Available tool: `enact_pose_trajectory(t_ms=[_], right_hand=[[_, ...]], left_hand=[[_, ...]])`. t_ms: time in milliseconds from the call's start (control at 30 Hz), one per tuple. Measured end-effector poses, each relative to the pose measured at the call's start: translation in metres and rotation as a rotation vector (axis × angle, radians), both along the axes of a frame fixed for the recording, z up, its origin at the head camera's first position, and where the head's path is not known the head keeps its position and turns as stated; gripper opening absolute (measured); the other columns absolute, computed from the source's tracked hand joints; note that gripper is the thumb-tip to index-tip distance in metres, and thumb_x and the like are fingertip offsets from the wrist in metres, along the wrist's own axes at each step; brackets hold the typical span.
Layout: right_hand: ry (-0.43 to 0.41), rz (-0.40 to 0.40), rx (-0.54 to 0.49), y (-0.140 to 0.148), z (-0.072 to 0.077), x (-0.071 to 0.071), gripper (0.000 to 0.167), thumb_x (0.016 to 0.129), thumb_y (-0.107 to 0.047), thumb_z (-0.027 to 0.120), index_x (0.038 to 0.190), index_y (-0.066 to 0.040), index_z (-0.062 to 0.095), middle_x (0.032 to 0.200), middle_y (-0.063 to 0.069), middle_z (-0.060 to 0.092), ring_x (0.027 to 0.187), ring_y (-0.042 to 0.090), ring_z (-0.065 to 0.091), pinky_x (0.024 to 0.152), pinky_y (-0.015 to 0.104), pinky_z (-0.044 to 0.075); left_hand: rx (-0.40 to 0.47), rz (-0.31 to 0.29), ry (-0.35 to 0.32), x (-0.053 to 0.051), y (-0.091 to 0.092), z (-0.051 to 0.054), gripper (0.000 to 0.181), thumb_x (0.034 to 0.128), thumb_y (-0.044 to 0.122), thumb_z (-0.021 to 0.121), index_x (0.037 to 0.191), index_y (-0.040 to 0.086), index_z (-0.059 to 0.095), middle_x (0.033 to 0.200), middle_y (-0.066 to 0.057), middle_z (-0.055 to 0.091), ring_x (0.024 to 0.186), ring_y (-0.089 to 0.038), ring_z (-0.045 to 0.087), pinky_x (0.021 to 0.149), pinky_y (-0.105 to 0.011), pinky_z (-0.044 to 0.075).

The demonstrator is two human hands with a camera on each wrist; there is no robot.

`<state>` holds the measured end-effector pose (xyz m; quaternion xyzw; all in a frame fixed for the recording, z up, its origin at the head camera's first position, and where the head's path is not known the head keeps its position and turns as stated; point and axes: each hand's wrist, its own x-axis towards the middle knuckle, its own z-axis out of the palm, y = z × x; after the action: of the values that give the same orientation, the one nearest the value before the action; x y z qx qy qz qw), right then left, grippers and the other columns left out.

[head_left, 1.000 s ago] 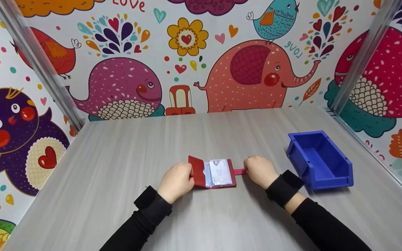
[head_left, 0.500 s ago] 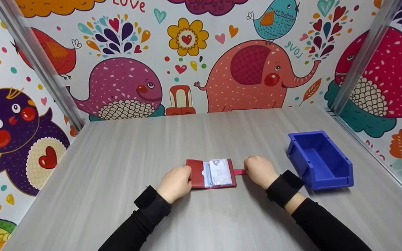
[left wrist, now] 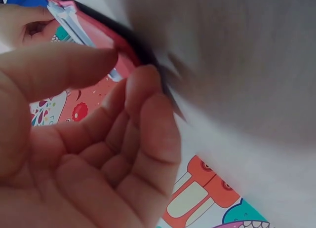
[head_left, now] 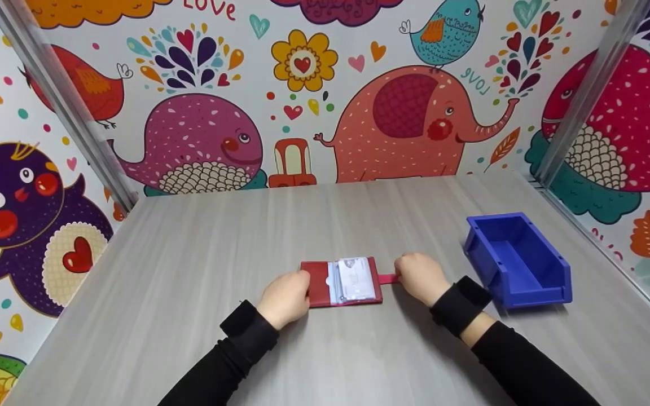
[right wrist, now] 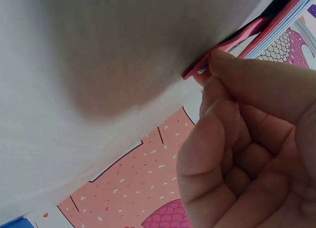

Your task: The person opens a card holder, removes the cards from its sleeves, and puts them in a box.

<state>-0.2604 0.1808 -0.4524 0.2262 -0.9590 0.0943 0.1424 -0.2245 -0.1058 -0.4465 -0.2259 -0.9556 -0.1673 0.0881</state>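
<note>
Head view: red card holder (head_left: 341,282) unfolded on the desk (head_left: 235,242), between left hand (head_left: 284,299) and right hand (head_left: 422,276); light, even tension should keep it flat. Fingertips hidden, card print illegible. Left wrist view: left fingers (left wrist: 159,129) pinch the cover (left wrist: 101,33), partly masking it. Right wrist view: right fingers (right wrist: 200,144) pinch the strap (right wrist: 256,27); most of the holder cut off.

Red "Love" (head_left: 209,8) read on back wall (head_left: 342,36), 11 o'clock; teal "Love" (head_left: 474,80), running backwards, 2 o'clock. Print inside card holder (head_left: 356,279) was too small.
</note>
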Motion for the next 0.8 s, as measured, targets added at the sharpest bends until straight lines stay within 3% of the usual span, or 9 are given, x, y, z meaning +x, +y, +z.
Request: enact_pose_trajectory(t_ms=[800], right_hand=[[-0.017, 0.014, -0.056, -0.0017, 0.0059, -0.0062, 0.011, 0.073, 0.002, 0.076, 0.070, -0.004, 0.067, 0.071, 0.008, 0.064, 0.066, 0.030, 0.062, 0.061, 0.045, 0.051]], left_hand=[[-0.027, 0.019, 0.041, -0.0005, 0.0021, -0.0033, 0.016, 0.0751, -0.006, 0.067, 0.075, 0.003, 0.054, 0.070, -0.011, 0.059, 0.068, -0.031, 0.062, 0.062, -0.042, 0.050]])
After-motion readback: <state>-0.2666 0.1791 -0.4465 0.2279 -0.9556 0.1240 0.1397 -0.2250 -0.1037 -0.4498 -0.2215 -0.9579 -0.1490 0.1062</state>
